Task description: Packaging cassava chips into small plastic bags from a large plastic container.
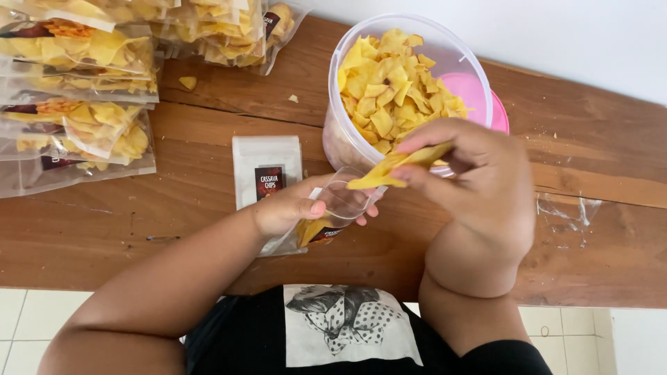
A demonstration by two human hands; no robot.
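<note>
My left hand (pixel 292 207) grips a clear plastic pouch (pixel 332 210) with a dark label, its mouth held open, a few yellow chips inside at the bottom. My right hand (pixel 472 177) pinches some long yellow chips (pixel 396 167) just above the pouch's mouth. Behind them a clear round tub (pixel 347 139) stands on the wooden table, filled with yellow chips (pixel 392 87).
An empty flat pouch (pixel 266 170) lies on the wooden table (pixel 139 229) left of the tub. Filled chip pouches (pixel 76 104) are stacked at the back left. A pink lid (pixel 497 114) sits behind the tub. A clear plastic scrap (pixel 570 208) lies at the right.
</note>
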